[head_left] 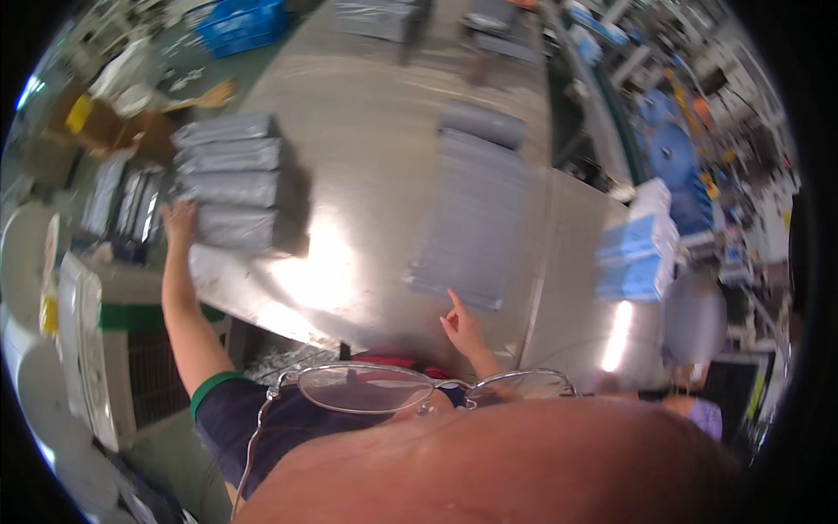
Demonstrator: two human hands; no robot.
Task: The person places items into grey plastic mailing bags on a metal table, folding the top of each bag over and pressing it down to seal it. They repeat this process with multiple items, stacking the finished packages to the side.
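Observation:
At the left of the metal table, a row of grey plastic-wrapped bundles (229, 188) lies side by side. My left hand (180, 220) rests against the outer end of the nearest bundle, its fingers stretched out. Right of the middle lies a long, flat sheet of grey plastic (476, 214), with a thick grey roll (483, 125) at its far end. Close to the sheet's near edge is my right hand (463, 327), index finger extended and thumb apart, with nothing visible in it. Whether that fingertip touches the sheet is hard to tell.
Blue-and-white packs (635, 249) lie on the table's right part. More grey bundles (377, 19) stand at the far edge. A blue crate (243, 26) and cardboard boxes (109, 127) are beyond the left side; machinery with blue parts (672, 157) fills the right.

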